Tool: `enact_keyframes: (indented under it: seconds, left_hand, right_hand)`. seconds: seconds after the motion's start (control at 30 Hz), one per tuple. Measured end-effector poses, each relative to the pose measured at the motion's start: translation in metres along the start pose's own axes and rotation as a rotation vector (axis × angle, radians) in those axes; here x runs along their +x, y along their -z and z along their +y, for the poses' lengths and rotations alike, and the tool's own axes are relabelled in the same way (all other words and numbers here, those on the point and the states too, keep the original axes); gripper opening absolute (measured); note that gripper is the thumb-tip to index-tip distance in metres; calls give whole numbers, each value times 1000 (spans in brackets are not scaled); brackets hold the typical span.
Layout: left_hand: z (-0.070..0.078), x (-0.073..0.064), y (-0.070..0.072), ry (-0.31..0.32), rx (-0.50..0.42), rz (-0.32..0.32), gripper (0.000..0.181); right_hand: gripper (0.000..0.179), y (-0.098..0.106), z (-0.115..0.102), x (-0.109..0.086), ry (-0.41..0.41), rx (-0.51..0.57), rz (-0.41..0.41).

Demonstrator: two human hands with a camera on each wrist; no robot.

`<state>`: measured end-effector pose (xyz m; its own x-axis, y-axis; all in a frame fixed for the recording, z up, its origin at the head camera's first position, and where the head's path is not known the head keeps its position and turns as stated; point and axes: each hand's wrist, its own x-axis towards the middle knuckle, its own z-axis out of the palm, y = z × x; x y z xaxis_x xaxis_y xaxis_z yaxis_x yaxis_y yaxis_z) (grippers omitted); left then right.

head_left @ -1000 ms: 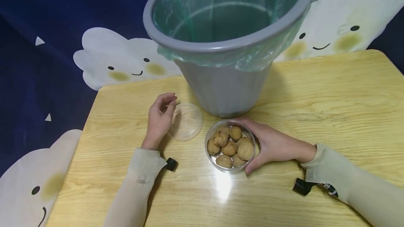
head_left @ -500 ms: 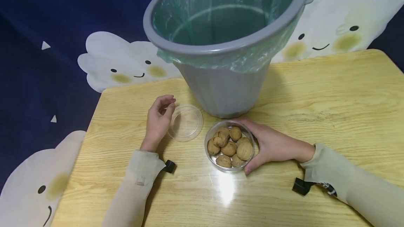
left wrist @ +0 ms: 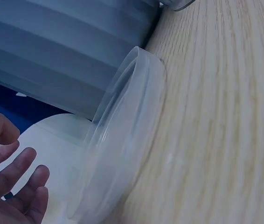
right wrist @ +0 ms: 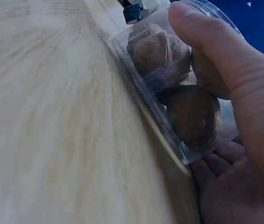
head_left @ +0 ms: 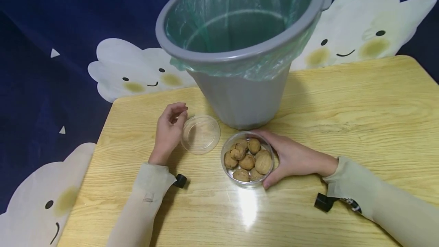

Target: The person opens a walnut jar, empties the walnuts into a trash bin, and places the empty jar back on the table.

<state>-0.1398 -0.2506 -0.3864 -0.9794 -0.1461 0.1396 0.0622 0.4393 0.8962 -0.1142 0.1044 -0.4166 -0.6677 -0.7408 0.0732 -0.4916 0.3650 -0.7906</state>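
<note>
My right hand grips the right side of a clear round plastic container, its thumb along the near wall. Inside lie several walnuts; in the right wrist view some walnuts show through the clear wall. The container stands upright on the table. Left of it, a clear round lid lies flat on the wood. Beside that lid's left edge is my left hand, fingers loosely curled with nothing in them. The left wrist view shows its fingers apart from the lid.
A grey bin with a green plastic liner stands on the wooden table just behind the container and lid. Behind the table hangs a dark blue backdrop with white smiling clouds.
The head view has shifted slightly. My left hand has moved a little left, away from the lid. The right hand keeps its grip on the container.
</note>
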Motion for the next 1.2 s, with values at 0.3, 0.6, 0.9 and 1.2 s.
enact_keyframes:
  seconds: [0.3,0.6,0.9,1.2]
  left_hand:
    - [9,2,2,-23,46,-23,31]
    - [12,0,6,-47,109,-36,30]
    - [16,-1,11,-52,204,-63,33]
    - [23,-3,23,-74,286,-50,33]
  right_hand:
    - [128,-1,2,-1,-5,8,6]
    - [128,-1,2,-2,-12,16,10]
    - [127,-2,4,-3,-8,23,12]
    - [128,-2,-1,-1,5,37,7]
